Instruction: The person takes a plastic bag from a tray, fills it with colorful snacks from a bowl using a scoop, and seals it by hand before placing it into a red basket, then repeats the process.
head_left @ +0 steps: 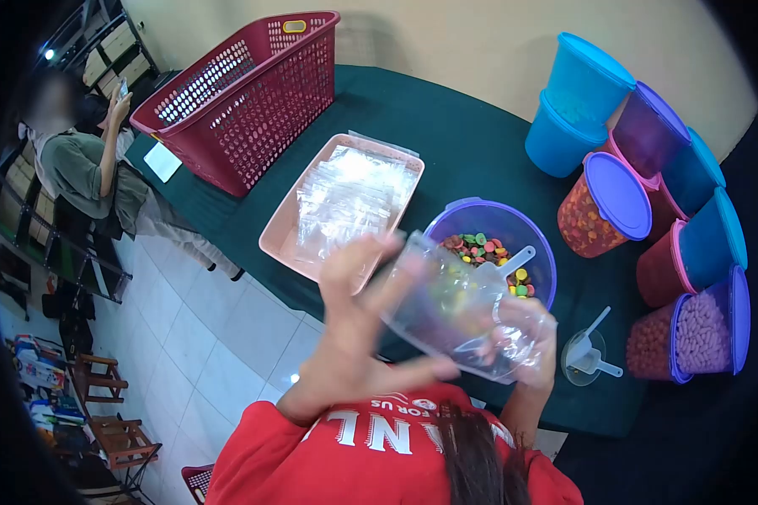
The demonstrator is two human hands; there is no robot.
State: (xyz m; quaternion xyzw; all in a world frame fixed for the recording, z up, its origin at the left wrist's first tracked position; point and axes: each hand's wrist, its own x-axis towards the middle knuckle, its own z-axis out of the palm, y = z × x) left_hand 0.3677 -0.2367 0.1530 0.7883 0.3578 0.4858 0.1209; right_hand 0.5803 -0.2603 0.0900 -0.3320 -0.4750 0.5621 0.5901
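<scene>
My right hand grips a clear plastic bag, held up in front of the table edge. Spread and slightly blurred, the fingers of my left hand are beside the bag's left side; that hand holds nothing I can see. Behind the bag stands a round purple tub with colourful round candies in it. A white scoop rests among the candies, partly hidden by the bag. Left of the tub, a pink tray contains a pile of clear plastic bags.
A dark red basket stands at the back left. Lidded tubs, including an orange-filled one, line the right side. A small bowl with scoops sits at the right front. Across the floor, a person holds a phone.
</scene>
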